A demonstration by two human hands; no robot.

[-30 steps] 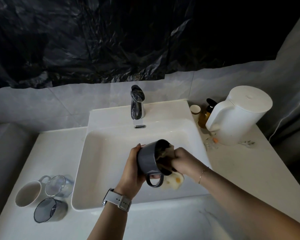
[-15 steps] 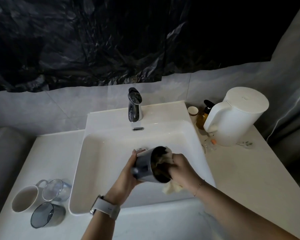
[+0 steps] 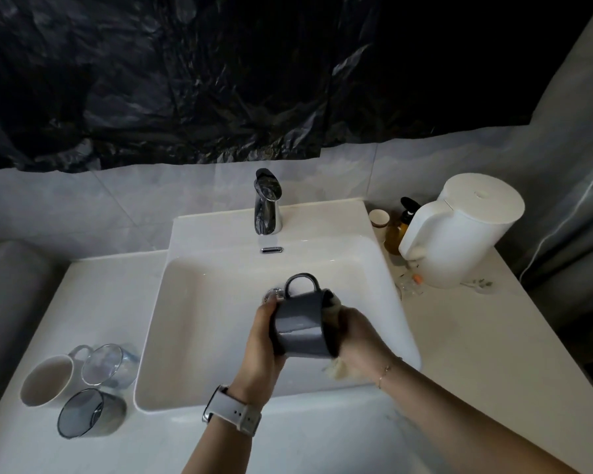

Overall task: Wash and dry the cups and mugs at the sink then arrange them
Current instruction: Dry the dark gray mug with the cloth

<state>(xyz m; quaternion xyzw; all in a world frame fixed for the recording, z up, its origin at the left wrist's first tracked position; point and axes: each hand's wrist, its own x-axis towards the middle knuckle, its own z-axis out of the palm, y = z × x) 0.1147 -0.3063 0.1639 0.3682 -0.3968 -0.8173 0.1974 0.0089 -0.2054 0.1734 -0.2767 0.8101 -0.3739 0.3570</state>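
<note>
Over the white sink (image 3: 220,268) my left hand (image 3: 262,343) grips a dark grey mug (image 3: 300,325) by its base, lying sideways with the handle turned up and its mouth facing right. My right hand (image 3: 360,336) is pushed against the mug's mouth, closed on a pale yellow cloth (image 3: 336,366) whose end hangs below the mug. On the counter left of the sink stand a white mug (image 3: 45,381), a clear glass cup (image 3: 107,364) and a smoky grey glass cup (image 3: 83,413).
A chrome tap (image 3: 267,203) stands at the back of the sink, with no water running. On the right counter are a white kettle (image 3: 466,230), an amber pump bottle (image 3: 399,230) and a small cup (image 3: 379,218). Black plastic sheeting covers the wall above.
My left hand has turned the grey mug, so its handle went from pointing down to pointing up. My right hand stayed in the mug's mouth with the cloth.
</note>
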